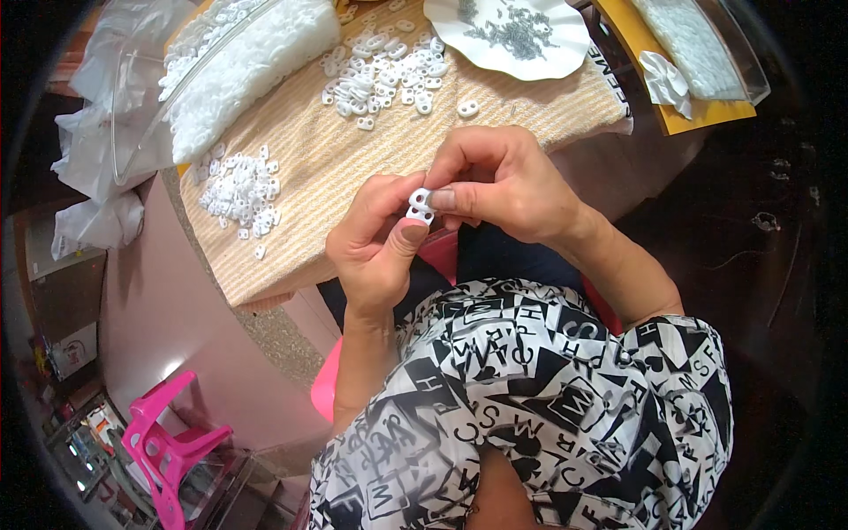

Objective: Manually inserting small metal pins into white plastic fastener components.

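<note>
My left hand (371, 252) pinches a small white plastic piece with two holes (418, 215) between thumb and fingers, close to the table's near edge. Against it sits a rounder white two-hole piece (419, 196), gripped by the thumb and fingers of my right hand (508, 181). The two pieces touch; how they fit together is partly hidden by my fingers. Beyond my hands, a heap of oval white two-hole pieces (382, 75) lies on the striped cloth (309, 190). One loose oval piece (468, 108) rests just past my right hand. A heap of smaller white pieces (240, 190) is at the left.
A scalloped white plate (450, 35) with tiny dark grey bits stands at the far side. Clear containers of white pieces are at far left (252, 75) and far right (693, 53). A crumpled white paper (664, 81) lies at right. A pink plastic stool (172, 446) stands lower left.
</note>
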`<action>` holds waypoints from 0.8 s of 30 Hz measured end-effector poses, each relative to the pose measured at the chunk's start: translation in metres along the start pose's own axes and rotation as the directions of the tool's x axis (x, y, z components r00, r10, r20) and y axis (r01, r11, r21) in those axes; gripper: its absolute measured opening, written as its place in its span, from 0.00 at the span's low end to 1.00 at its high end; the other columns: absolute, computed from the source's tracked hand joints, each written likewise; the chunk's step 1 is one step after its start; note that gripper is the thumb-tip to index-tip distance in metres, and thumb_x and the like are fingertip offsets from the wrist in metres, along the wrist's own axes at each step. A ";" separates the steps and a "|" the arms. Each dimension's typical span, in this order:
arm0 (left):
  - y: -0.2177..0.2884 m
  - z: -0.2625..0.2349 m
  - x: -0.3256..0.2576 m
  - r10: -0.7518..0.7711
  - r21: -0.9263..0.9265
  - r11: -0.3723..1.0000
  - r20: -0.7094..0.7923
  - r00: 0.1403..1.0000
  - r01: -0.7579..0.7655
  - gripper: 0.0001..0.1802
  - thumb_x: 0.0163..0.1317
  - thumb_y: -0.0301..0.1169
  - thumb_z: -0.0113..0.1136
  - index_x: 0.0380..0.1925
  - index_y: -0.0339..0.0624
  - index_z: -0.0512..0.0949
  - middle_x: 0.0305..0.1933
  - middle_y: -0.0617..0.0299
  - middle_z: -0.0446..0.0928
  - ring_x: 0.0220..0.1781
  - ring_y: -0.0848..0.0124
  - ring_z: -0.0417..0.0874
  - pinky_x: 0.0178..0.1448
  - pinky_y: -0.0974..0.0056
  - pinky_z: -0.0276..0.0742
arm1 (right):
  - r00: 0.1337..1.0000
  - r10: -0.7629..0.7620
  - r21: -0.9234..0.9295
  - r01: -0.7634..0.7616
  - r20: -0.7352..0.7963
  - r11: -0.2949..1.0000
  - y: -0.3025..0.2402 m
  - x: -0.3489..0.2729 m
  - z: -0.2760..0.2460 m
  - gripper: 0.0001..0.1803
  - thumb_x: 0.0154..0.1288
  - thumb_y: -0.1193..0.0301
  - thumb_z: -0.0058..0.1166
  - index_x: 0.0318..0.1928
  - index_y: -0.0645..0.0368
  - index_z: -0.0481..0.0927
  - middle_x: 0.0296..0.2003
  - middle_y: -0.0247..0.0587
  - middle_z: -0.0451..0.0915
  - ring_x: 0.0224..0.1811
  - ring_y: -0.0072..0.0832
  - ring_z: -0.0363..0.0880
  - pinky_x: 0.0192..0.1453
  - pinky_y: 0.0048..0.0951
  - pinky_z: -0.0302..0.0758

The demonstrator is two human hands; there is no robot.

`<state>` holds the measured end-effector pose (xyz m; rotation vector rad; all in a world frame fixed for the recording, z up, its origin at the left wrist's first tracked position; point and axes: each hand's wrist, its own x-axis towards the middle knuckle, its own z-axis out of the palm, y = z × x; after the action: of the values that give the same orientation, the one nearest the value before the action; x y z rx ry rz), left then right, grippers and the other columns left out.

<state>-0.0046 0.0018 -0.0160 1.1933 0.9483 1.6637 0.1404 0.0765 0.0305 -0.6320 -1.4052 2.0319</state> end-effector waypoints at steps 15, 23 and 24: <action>0.002 0.009 -0.007 0.182 0.009 0.983 -0.048 0.982 -0.181 0.14 0.53 0.31 0.61 0.37 0.33 0.73 0.35 0.54 0.73 0.37 0.69 0.73 0.39 0.70 0.69 | 1.000 -0.007 -0.048 0.008 0.017 0.999 -0.004 -0.012 0.011 0.03 0.53 0.80 0.55 0.27 0.67 0.73 0.24 0.36 0.73 0.23 0.16 0.72 0.24 0.15 0.68; 0.006 0.012 -0.008 0.246 0.076 0.967 -0.034 0.969 -0.243 0.14 0.52 0.31 0.61 0.36 0.34 0.73 0.34 0.53 0.73 0.34 0.67 0.74 0.38 0.69 0.69 | 0.999 -0.023 -0.106 0.027 0.043 0.994 -0.006 -0.014 0.011 0.04 0.53 0.80 0.54 0.27 0.67 0.73 0.25 0.37 0.73 0.22 0.16 0.71 0.24 0.15 0.68; 0.006 0.012 -0.009 0.244 0.077 0.967 -0.036 0.969 -0.241 0.14 0.52 0.31 0.61 0.36 0.34 0.73 0.34 0.53 0.73 0.34 0.67 0.74 0.38 0.69 0.69 | 0.998 -0.023 -0.121 0.030 0.059 0.992 -0.006 -0.014 0.011 0.04 0.53 0.80 0.55 0.27 0.67 0.73 0.25 0.37 0.73 0.22 0.16 0.71 0.24 0.15 0.68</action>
<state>0.0070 -0.0074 -0.0100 1.3706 0.9255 1.8690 0.1444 0.0615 0.0403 -0.6067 -1.5729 1.9690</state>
